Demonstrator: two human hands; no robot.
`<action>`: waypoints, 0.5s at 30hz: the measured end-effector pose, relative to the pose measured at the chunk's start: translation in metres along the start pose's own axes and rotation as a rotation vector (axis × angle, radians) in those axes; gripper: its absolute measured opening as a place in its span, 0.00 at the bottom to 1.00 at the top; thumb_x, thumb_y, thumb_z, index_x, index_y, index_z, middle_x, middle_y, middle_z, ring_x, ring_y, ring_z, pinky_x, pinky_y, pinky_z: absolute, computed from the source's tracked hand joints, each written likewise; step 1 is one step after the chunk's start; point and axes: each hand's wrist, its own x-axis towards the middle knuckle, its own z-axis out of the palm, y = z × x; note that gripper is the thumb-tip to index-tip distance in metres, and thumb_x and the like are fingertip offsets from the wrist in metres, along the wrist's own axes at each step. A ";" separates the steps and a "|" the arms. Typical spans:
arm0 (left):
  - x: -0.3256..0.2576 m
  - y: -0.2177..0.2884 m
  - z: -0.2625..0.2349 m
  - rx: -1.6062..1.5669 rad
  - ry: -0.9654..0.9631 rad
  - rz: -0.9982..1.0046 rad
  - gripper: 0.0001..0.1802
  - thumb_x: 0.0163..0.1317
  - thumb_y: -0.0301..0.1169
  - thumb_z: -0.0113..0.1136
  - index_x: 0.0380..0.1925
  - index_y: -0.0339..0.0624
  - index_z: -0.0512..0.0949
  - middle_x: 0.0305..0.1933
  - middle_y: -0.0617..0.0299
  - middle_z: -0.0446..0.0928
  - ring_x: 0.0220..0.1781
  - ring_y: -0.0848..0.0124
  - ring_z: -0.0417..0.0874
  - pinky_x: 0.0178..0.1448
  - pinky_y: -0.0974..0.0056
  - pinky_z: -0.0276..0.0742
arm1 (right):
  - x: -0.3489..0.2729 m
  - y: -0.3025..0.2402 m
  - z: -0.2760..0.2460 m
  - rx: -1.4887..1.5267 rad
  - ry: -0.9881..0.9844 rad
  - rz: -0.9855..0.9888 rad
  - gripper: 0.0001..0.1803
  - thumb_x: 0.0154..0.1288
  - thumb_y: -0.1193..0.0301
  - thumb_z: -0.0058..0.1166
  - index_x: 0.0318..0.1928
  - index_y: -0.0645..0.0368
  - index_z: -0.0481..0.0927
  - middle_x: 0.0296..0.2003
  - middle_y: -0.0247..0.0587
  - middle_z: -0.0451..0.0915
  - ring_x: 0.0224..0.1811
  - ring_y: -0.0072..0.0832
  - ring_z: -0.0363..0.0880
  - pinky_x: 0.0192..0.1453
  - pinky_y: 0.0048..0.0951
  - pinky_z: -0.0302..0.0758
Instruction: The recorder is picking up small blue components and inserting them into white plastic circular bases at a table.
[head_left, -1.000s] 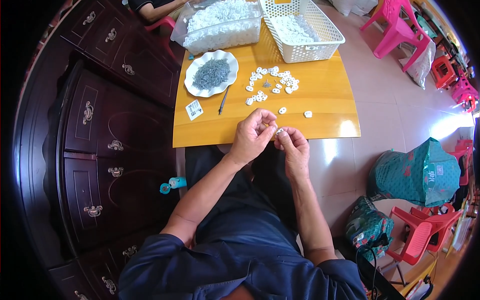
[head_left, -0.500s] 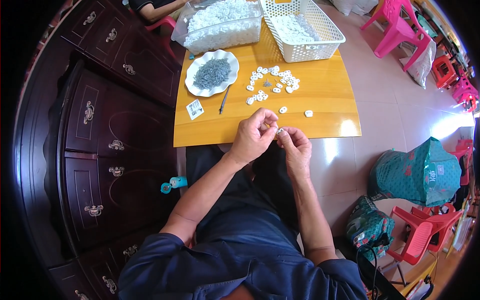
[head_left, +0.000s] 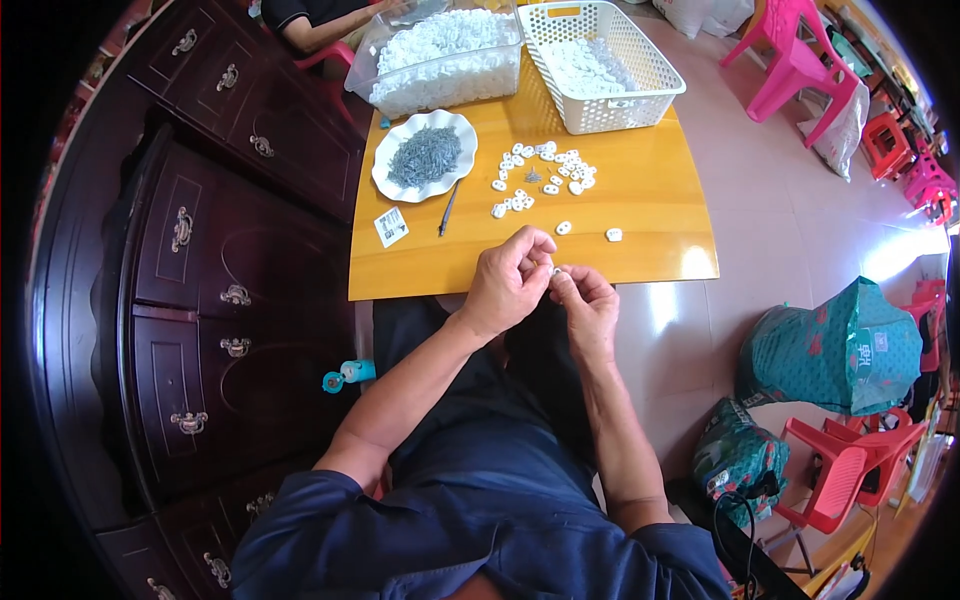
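My left hand (head_left: pixel 510 282) and my right hand (head_left: pixel 588 308) meet at the near edge of a yellow wooden table (head_left: pixel 650 215). Between their fingertips they pinch one small white plastic piece (head_left: pixel 556 271). Both hands have fingers curled around it, and whatever else they hold is hidden. Beyond the hands a loose heap of small white pieces (head_left: pixel 540 172) lies on the table, with two strays (head_left: pixel 613 234) nearer. A white scalloped plate (head_left: pixel 400 184) holds a pile of small grey metal pins (head_left: pixel 424 157).
A white lattice basket (head_left: pixel 640 70) and a clear tub (head_left: pixel 440 60) at the far edge are full of white pieces. A dark pen-like tool (head_left: pixel 447 209) and a small card (head_left: pixel 390 226) lie by the plate. A dark wooden cabinet (head_left: pixel 200 260) stands left; another person's arm (head_left: pixel 325 25) is at the far corner. Pink chairs (head_left: pixel 790 60) stand right.
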 end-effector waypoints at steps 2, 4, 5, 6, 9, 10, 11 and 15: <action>0.000 0.002 0.000 0.011 -0.006 -0.003 0.10 0.62 0.16 0.61 0.41 0.37 0.76 0.29 0.60 0.79 0.26 0.75 0.83 0.32 0.68 0.79 | 0.001 0.000 -0.001 0.016 0.002 0.002 0.05 0.72 0.76 0.62 0.43 0.65 0.85 0.36 0.33 0.86 0.36 0.17 0.81 0.44 0.19 0.78; 0.002 0.004 -0.002 0.005 -0.006 -0.008 0.10 0.61 0.16 0.61 0.41 0.37 0.76 0.28 0.61 0.79 0.26 0.75 0.83 0.31 0.68 0.78 | 0.003 0.001 0.001 0.035 -0.004 0.001 0.05 0.71 0.76 0.62 0.43 0.65 0.85 0.36 0.33 0.86 0.36 0.17 0.81 0.44 0.19 0.78; 0.001 0.006 -0.003 0.011 0.001 -0.004 0.10 0.61 0.16 0.61 0.41 0.37 0.76 0.28 0.61 0.79 0.26 0.75 0.83 0.31 0.68 0.78 | 0.002 0.001 0.002 0.022 -0.002 -0.003 0.05 0.71 0.75 0.63 0.43 0.65 0.85 0.35 0.33 0.86 0.36 0.17 0.81 0.44 0.19 0.77; 0.001 0.008 -0.005 0.023 0.002 -0.008 0.10 0.61 0.15 0.61 0.41 0.37 0.76 0.28 0.61 0.79 0.26 0.75 0.84 0.31 0.67 0.78 | 0.002 0.001 0.004 0.009 -0.003 -0.008 0.06 0.71 0.75 0.63 0.43 0.66 0.85 0.35 0.33 0.86 0.37 0.17 0.81 0.44 0.19 0.77; -0.005 0.002 -0.006 0.002 0.049 0.000 0.08 0.64 0.17 0.60 0.41 0.39 0.77 0.26 0.59 0.79 0.25 0.71 0.84 0.31 0.65 0.79 | -0.003 -0.004 0.010 -0.068 -0.003 -0.004 0.07 0.71 0.74 0.63 0.43 0.67 0.85 0.34 0.31 0.85 0.36 0.16 0.80 0.44 0.19 0.76; -0.006 0.002 -0.003 0.007 -0.018 -0.075 0.09 0.65 0.18 0.61 0.43 0.38 0.77 0.31 0.64 0.80 0.31 0.80 0.83 0.35 0.71 0.80 | -0.002 0.000 0.001 -0.102 0.008 -0.014 0.06 0.72 0.74 0.63 0.43 0.66 0.85 0.33 0.31 0.85 0.36 0.17 0.80 0.44 0.19 0.76; -0.005 -0.005 0.001 0.007 -0.015 -0.021 0.08 0.65 0.18 0.61 0.43 0.38 0.76 0.31 0.65 0.79 0.31 0.80 0.83 0.35 0.71 0.79 | -0.003 -0.001 -0.002 -0.117 0.015 -0.025 0.06 0.72 0.75 0.62 0.43 0.66 0.85 0.33 0.31 0.84 0.36 0.17 0.80 0.44 0.18 0.76; -0.006 0.006 -0.003 0.040 -0.032 -0.055 0.09 0.61 0.17 0.61 0.41 0.37 0.76 0.29 0.63 0.78 0.28 0.79 0.82 0.34 0.69 0.78 | -0.006 0.004 -0.003 -0.106 -0.015 -0.052 0.04 0.72 0.77 0.62 0.42 0.66 0.84 0.33 0.31 0.84 0.36 0.16 0.79 0.44 0.18 0.76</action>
